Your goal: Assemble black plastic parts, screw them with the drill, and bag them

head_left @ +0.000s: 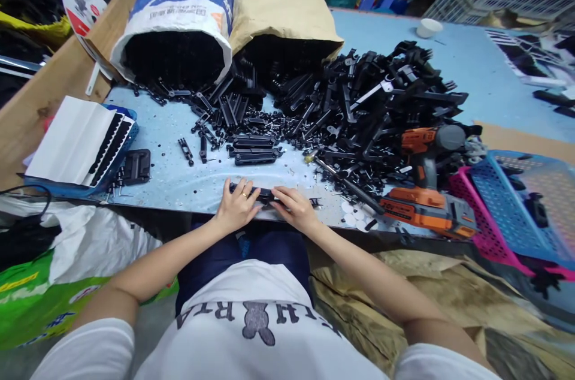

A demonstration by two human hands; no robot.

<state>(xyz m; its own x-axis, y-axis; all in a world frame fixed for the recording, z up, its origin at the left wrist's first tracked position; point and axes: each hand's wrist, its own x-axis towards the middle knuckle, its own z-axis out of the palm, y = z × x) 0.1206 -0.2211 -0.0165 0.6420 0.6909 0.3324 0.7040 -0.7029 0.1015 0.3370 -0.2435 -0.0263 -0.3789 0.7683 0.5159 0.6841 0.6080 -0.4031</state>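
Observation:
Near the front edge of the table, my left hand (236, 206) is closed on the left end of a long black plastic part (265, 193). My right hand (296, 210) pinches the same part at its right end. Fingers cover much of it, so its exact kind is unclear. Just beyond my hands lie similar black bar-shaped parts (256, 156), side by side. A small black forked piece (315, 202) rests right of my right hand. Behind spreads a pile of small screws and pins (274, 124).
An orange cordless drill (420, 188) stands at the right, beside a heap of black parts (372, 98) and a blue basket (516, 200). A white sack (179, 14) and a brown sack (283, 2) open toward me. Left is a tray with white sheets (72, 140). A hammer (345, 179) lies right.

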